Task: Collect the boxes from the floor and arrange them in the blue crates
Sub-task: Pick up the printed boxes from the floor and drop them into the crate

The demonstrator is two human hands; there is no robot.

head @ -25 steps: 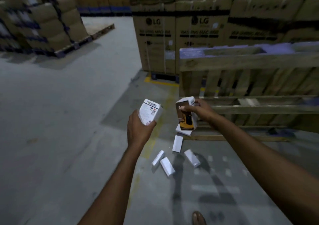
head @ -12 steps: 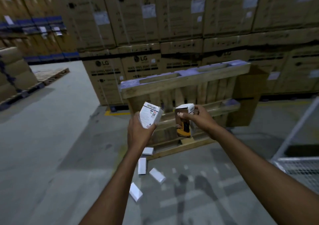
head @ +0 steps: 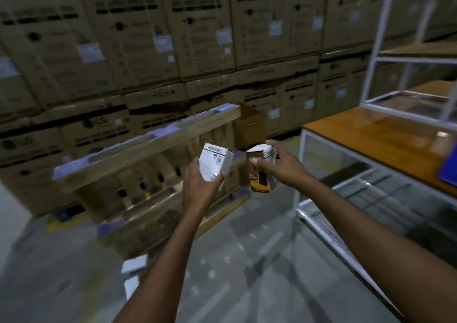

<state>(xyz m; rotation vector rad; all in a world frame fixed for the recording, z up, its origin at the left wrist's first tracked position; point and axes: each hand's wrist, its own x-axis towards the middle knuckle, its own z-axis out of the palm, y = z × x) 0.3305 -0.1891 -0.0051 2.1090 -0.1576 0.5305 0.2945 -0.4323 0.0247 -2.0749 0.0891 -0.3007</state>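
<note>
Out in front of us, we've got a box in each hand. Our left hand (head: 197, 186) has its fingers wrapped round the white box (head: 215, 160), which is tilted, printed face towards us. Our right hand (head: 284, 168) grips the dark box (head: 259, 181) with the orange base by its top, index finger stretched forward. Down on the grey floor (head: 247, 260), lower left, two more white boxes (head: 133, 265) lie by the leaning wooden pallet (head: 148, 144). Far right, a corner of the blue crate (head: 448, 169) sits on the wooden table (head: 371, 134).
</note>
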